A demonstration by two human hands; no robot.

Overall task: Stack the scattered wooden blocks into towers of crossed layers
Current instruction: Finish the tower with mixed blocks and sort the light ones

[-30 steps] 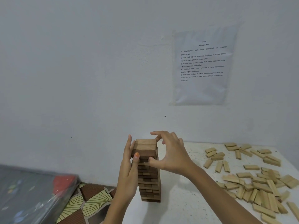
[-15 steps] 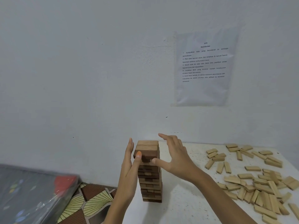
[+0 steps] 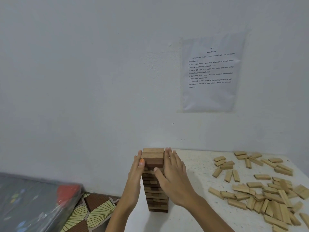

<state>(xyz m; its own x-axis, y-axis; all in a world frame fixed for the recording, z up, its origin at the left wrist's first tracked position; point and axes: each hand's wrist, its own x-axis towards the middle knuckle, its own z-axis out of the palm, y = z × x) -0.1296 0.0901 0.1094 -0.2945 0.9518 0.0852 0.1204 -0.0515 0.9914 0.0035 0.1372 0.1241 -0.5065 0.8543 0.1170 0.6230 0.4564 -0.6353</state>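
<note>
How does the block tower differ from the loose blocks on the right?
The tower is darker brown; the loose blocks are pale. The tower stands upright in crossed layers; the loose blocks lie scattered. The left hand and right hand press the tower; nothing touches the loose blocks. Both rest on the table.

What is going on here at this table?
A person is building a tower of wooden blocks on a white table. The left hand and the right hand press flat against opposite sides of its top, apparently to square the layers. Many loose blocks lie scattered on the table to the right, not yet stacked.
</note>
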